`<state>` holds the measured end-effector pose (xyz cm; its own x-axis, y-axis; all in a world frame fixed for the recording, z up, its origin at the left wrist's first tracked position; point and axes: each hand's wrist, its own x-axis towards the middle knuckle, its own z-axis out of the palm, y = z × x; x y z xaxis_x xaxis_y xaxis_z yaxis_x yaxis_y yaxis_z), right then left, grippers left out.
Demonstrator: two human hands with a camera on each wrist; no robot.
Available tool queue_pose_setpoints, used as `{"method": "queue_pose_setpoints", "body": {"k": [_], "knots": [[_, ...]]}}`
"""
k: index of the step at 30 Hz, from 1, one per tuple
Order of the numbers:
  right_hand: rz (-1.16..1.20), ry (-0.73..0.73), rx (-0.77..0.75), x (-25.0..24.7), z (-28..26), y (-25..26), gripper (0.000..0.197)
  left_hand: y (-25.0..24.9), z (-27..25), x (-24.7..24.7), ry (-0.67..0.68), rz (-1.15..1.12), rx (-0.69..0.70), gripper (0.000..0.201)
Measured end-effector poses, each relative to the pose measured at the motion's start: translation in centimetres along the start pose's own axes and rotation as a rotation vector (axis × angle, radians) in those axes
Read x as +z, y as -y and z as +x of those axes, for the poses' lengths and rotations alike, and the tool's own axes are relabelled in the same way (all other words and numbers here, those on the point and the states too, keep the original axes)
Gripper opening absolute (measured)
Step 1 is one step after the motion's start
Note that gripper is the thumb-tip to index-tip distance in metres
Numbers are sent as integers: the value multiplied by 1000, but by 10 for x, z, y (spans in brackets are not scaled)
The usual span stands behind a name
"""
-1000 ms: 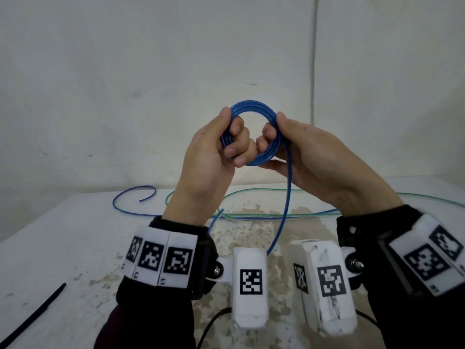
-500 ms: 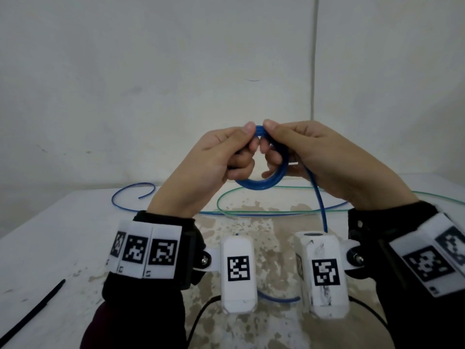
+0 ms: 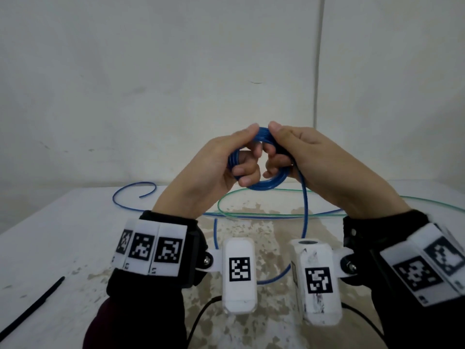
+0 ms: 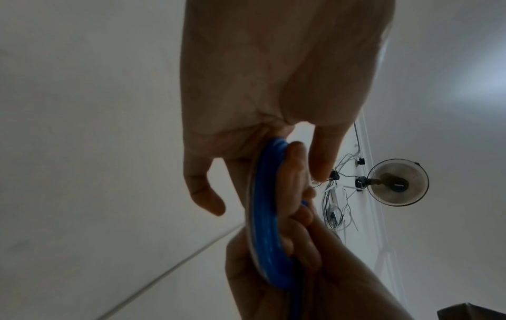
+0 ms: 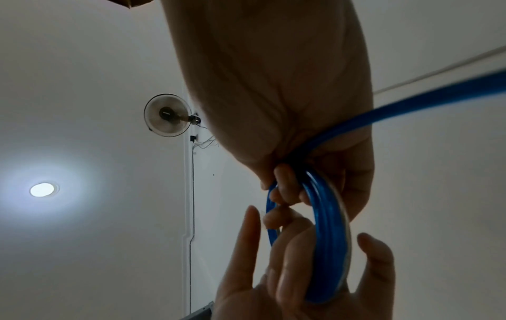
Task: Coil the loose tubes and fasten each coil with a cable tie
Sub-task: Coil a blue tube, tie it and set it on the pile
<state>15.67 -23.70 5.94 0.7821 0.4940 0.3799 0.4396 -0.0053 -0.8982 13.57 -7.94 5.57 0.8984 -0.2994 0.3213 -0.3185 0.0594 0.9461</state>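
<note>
I hold a small coil of blue tube (image 3: 267, 184) in the air above the table, with both hands on it. My left hand (image 3: 247, 157) grips its left side, thumb on top and fingers curled through the ring. On the right side my right hand (image 3: 276, 149) pinches the top and curls its fingers through too. The left wrist view shows the coil (image 4: 263, 216) edge-on between both hands, and so does the right wrist view of the coil (image 5: 328, 238). The loose blue tail (image 3: 305, 215) drops from my right hand, loops under the wrist cameras and runs off to the far left.
A thin green tube (image 3: 251, 195) lies in long loops across the stained white table (image 3: 50, 248), crossed by the blue tail. A black cable tie (image 3: 32, 306) lies at the front left. A plain wall stands close behind the table.
The coil was upright and higher a second ago; both hands have lowered it and tipped it forward, thumbs now meeting on top. The hanging tail has swung and its slack loop lies nearer me.
</note>
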Motion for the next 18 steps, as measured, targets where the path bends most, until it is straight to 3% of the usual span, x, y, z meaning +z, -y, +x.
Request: {"method": "queue_pose_setpoints", "body": {"k": [5, 9, 13, 18], "knots": [[-135, 6, -7, 0, -1, 1, 42, 3, -2, -4, 21, 118, 15, 34], [-64, -100, -13, 0, 0, 0, 40, 4, 1, 2, -82, 71, 99, 35], [34, -78, 20, -3, 2, -2, 42, 7, 6, 4, -203, -82, 135, 37], [25, -51, -6, -1, 2, -2, 37, 6, 6, 0, -104, -186, 35, 41]]}}
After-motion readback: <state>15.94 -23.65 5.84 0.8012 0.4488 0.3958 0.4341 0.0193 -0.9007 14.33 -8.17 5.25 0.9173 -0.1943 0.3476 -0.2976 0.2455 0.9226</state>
